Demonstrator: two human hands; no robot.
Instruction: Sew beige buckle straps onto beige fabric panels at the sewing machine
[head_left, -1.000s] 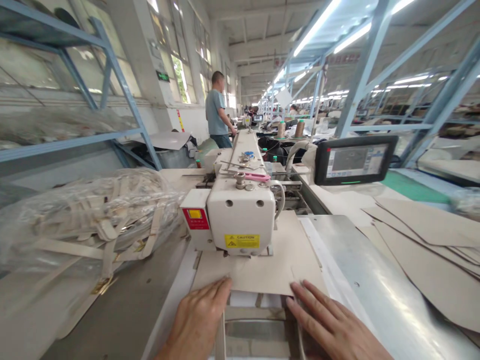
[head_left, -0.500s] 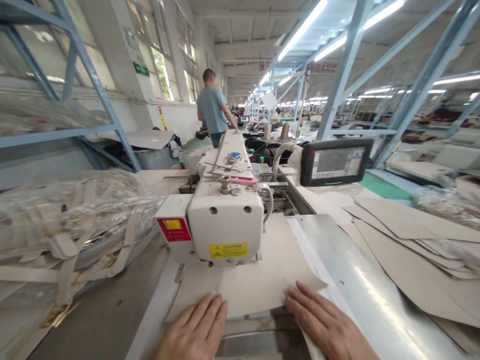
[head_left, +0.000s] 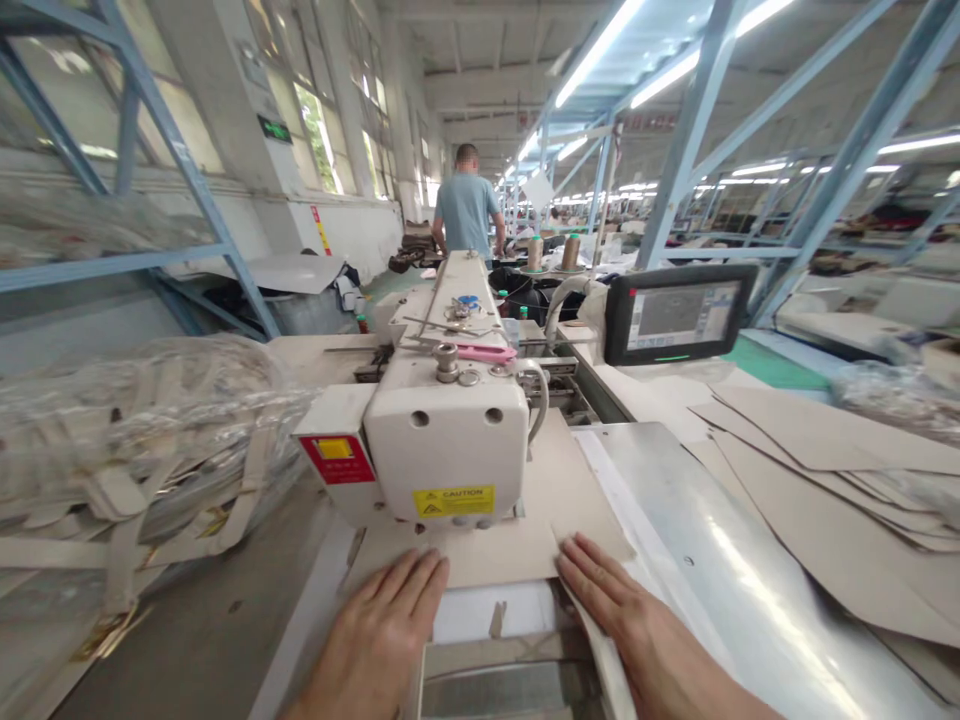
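A beige sheet panel [head_left: 495, 558] lies flat beneath the white head of a sewing machine [head_left: 448, 450]; the needle area is hidden behind the head. My left hand [head_left: 391, 618] rests open on the panel's near left edge, fingers stretched forward and close together. On the near right edge lies my right hand [head_left: 619, 602], also open, its fingertips on the panel. Between the hands, a frame with a beige-edged opening [head_left: 506, 650] shows over the white and metal work surface. A beige edge runs back along the inner side of my right hand.
Plastic-wrapped beige straps [head_left: 150, 460] with gold-coloured buckles lie at left. Several loose beige panels [head_left: 825, 480] are piled at right, beyond a shiny metal plate [head_left: 697, 540]. A control screen [head_left: 679, 315] stands behind. Pink snips [head_left: 480, 352] lie on the machine. A person [head_left: 469, 205] is farther off.
Both hands have slid forward with the panel, which sits farther under the machine head. More of the white surface shows between my hands. The person in the background has moved right, back turned.
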